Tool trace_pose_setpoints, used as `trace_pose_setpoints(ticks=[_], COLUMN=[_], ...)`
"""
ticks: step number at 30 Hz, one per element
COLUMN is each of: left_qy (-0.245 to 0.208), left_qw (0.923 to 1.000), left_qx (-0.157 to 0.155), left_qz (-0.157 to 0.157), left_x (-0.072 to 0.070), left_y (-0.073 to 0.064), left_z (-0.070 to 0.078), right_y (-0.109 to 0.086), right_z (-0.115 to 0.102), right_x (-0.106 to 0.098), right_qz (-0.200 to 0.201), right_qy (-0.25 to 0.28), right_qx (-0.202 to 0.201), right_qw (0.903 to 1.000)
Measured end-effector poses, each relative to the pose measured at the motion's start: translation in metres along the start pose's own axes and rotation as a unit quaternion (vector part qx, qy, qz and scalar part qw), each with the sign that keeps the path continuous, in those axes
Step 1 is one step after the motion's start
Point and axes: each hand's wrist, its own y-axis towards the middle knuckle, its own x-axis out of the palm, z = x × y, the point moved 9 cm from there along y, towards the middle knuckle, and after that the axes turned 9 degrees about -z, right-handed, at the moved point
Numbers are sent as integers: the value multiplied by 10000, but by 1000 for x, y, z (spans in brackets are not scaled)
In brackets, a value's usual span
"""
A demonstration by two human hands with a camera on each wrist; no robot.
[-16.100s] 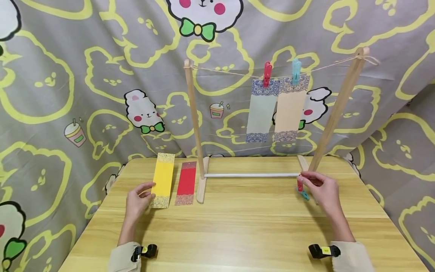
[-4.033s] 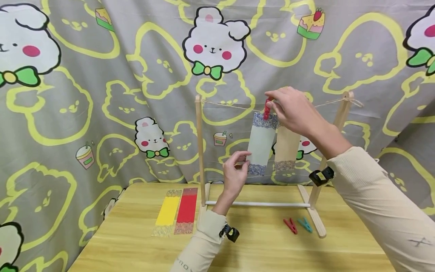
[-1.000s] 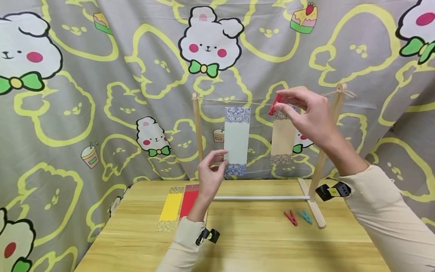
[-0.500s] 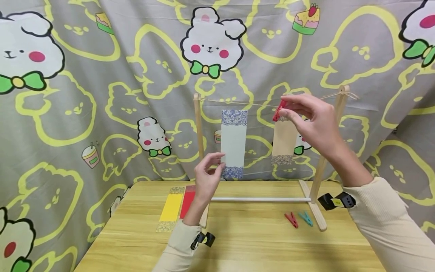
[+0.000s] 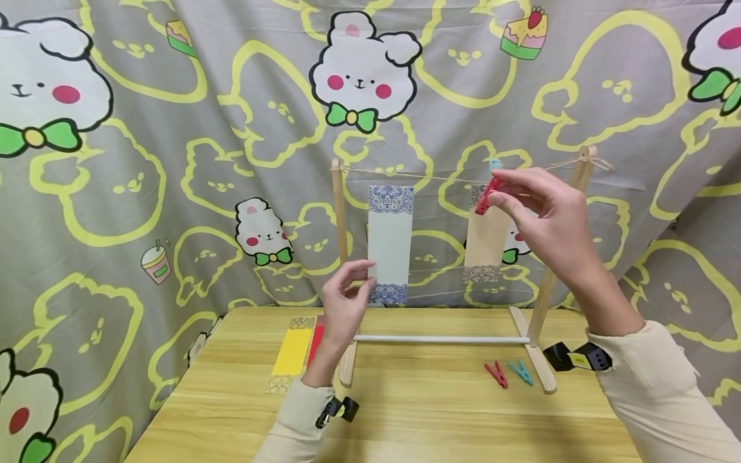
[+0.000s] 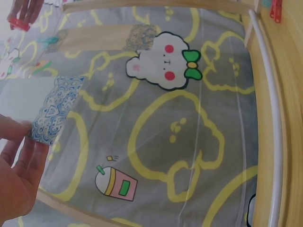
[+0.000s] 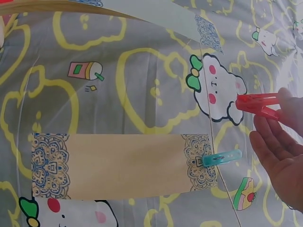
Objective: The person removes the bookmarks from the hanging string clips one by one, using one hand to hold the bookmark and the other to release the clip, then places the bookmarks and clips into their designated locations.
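Observation:
My left hand (image 5: 345,299) pinches the left edge of a pale green card (image 5: 390,244) near its bottom. Blue lace patterns cover both card ends, and it stands upright in the air, off the string. Between thumb and fingers, my right hand (image 5: 547,222) holds a red clothespin (image 5: 489,195), in front of a hanging beige card (image 5: 485,241). A light blue clothespin (image 7: 222,157) fixes that beige card to the string (image 5: 417,175). In the right wrist view the red clothespin is clear of both string and cards.
A wooden frame with posts (image 5: 339,218) and a white bottom rod (image 5: 440,339) stands on the table (image 5: 440,424). Red (image 5: 496,374) and teal (image 5: 521,372) clothespins lie by its right foot. A yellow card (image 5: 291,352) and a partly hidden red card (image 5: 316,341) lie at left.
The red clothespin has come off the string, releasing the pale green card. My left hand has carried the card leftward; my right hand has drawn slightly right and down with the clothespin.

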Motion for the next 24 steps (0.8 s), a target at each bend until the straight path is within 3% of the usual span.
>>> trace_pose_setpoints(ticks=[10, 24], left_qy=[24, -25], left_qw=[9995, 9999], left_qx=[-282, -138], left_qz=[106, 58], left_x=[-8, -19], left_y=[-10, -17], left_z=[-30, -23], right_y=[-13, -33], right_z=[-1, -3], right_x=[-3, -9], right_qz=[137, 344], right_qy=[105, 172], right_qx=[-4, 39], right_qw=[9999, 9993])
